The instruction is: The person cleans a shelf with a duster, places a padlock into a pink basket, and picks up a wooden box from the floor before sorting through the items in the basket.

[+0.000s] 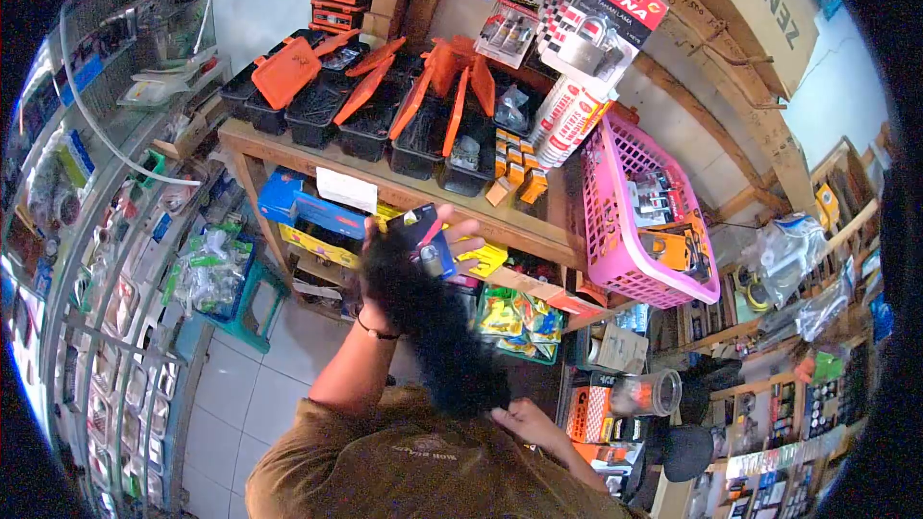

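My left hand (461,233), with a dark band on the wrist, holds a dark blue card package (423,238) in front of the wooden shelf. Its fingers show behind the package's right side. A fluffy black duster (437,336) lies across the package's lower left part and hides much of my palm. Lower right, near my brown shirt, my right hand (527,420) is closed at the duster's lower end; the handle itself is not clearly visible.
Black bins with orange lids (361,96) line the wooden shelf (404,187). A pink basket (649,259) stands at its right end. Blue boxes (312,207) sit below. Left are a green stool (255,303) and a glass display case (106,327).
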Demonstrator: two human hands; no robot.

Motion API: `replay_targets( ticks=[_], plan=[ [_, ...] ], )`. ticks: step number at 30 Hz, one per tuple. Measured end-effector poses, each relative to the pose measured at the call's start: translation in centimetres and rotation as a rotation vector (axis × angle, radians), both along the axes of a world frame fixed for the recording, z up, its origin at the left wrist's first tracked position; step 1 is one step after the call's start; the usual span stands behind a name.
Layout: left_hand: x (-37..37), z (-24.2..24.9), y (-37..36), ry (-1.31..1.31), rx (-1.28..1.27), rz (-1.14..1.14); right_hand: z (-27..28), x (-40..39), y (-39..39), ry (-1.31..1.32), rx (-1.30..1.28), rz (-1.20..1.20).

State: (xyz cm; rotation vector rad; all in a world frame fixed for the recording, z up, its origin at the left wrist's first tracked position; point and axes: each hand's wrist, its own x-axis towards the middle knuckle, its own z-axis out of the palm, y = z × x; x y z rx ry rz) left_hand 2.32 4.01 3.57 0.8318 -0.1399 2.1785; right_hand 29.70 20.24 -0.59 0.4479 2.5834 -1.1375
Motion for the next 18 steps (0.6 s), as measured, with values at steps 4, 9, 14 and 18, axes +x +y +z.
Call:
replay_targets(
  ticks=[4, 9, 14, 18],
  plan=[
    [2.5, 5.1, -1.5, -0.582, -0.138, 0.007, 0.3, -0.6, 0.3, 0.006, -0.113, -0.081],
    [0.5, 2.8, 0.1, 0.061, 0.117, -0.003, 1.5, -1.1, -1.0, -0.056, -0.093, 0.036],
    [2.5, 5.5, -0.6, -0.562, -0.068, 0.046, 0.8, -1.8, -0.2, -0.103, -0.067, 0.101],
    [2.3, 5.4, -1.5, -0.068, -0.136, 0.144, 0.4, -1.7, -0.5, 0.179, -0.187, -0.045]
  ],
)
